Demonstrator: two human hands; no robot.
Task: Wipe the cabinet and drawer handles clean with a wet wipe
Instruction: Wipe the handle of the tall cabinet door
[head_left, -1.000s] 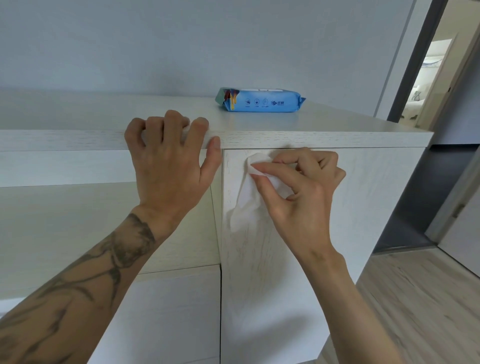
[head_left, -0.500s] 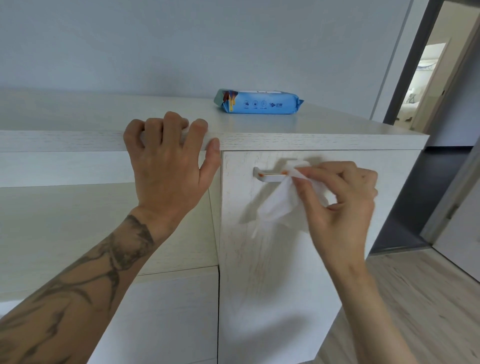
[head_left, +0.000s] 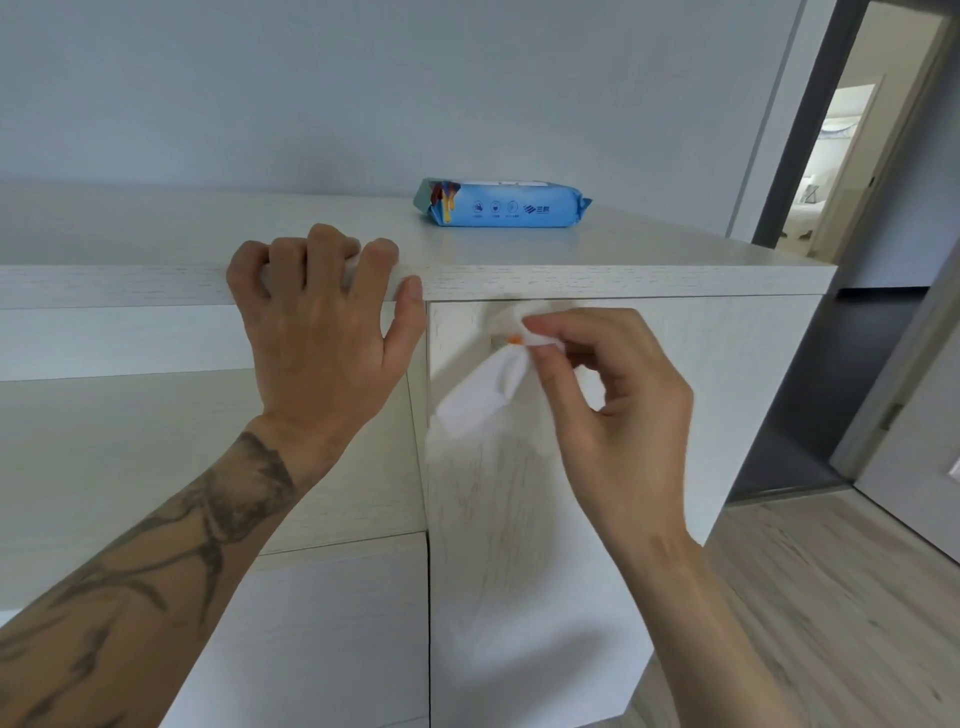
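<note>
My right hand (head_left: 613, 395) pinches a white wet wipe (head_left: 483, 389) and holds it round the handle at the top of the cabinet door (head_left: 519, 545). Only a small orange spot of the handle (head_left: 514, 340) shows beside my fingertips; the rest is hidden by the wipe and hand. The wipe's loose end hangs down to the left, blurred. My left hand (head_left: 322, 332) grips the front edge of the cabinet top (head_left: 623, 260), fingers curled over it, thumb against the edge.
A blue pack of wet wipes (head_left: 498, 203) lies on the cabinet top near the wall. Drawer fronts (head_left: 130, 457) sit left of the door. An open doorway (head_left: 841, 171) and wooden floor (head_left: 841, 597) are to the right.
My right hand slid the wipe back left along the handle, covering the part that showed half a second ago. My left hand has stayed on the cabinet edge.
</note>
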